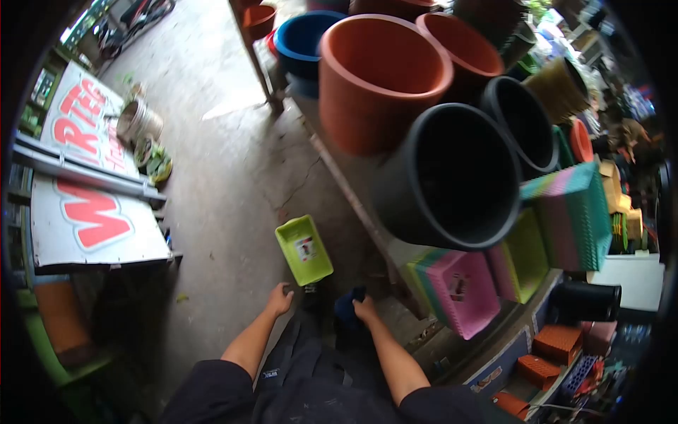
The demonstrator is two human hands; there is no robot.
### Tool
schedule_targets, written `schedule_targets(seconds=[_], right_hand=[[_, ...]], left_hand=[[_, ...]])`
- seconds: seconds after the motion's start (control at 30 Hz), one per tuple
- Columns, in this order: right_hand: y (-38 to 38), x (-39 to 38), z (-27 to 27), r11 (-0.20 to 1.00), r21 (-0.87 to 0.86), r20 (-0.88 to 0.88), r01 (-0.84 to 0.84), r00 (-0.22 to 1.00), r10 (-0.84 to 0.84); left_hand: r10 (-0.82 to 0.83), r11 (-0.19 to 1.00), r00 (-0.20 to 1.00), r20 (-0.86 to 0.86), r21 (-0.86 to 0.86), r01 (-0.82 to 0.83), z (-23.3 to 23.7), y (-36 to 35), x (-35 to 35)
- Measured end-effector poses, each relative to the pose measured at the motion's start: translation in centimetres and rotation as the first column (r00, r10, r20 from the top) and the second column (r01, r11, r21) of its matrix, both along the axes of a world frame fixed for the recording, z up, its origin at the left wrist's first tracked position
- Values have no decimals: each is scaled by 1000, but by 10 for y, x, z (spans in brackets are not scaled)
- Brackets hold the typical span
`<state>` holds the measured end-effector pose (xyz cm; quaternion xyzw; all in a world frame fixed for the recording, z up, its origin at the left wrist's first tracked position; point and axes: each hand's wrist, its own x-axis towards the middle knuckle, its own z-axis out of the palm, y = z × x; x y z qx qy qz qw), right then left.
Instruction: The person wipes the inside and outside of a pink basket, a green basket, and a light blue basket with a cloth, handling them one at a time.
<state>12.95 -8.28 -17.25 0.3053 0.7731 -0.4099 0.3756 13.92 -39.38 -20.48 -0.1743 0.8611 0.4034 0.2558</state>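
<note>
My right hand (365, 309) is closed on a dark blue cloth (346, 309) that hangs beside my leg. My left hand (280, 300) has its fingers curled, with a small dark spot at the fingertips; what it holds, if anything, I cannot make out. Just beyond my hands is a lime green plastic basin (314, 271), rectangular, with a printed label (305, 249) inside. It appears to rest on the concrete floor, and neither hand touches it.
On my right a low table (339, 173) bears large orange pots (353, 120), black pots (402, 205) and stacked pastel baskets (470, 321). A white sign (152, 240) with red letters stands left, near a bucket (139, 121). Orange baskets (558, 344) lie lower right.
</note>
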Motion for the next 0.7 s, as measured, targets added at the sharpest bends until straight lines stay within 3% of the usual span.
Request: schedule_targets(seconds=[0.1,0.27,0.33,0.37,0.43,0.57,0.7], right_hand=[[-38,-20,-45,992,35,24,-119,993,118],[-77,-44,-134,975,-77,35,-207,977,210],[-89,-57,-147,937,79,-12,-340,940,341],[-92,-60,-155,936,76,3,-343,939,344],[-94,-58,-173,954,131,-187,-268,939,290],[-94,-72,-184,953,70,-108,-294,948,301],[-98,-83,-183,974,83,-42,-211,976,215]], left_hand=[[32,999,997,68,-31,-30,-19,-8,-15],[217,961,926,310,100,-258,-86,-17,-32],[265,925,887,378,160,-345,-103,-12,-39],[308,877,850,428,219,-428,-109,-8,-44],[329,843,833,445,258,-472,-121,-1,-47],[378,714,778,502,377,-591,-148,2,-49],[441,644,728,525,379,-664,-153,5,-51]])
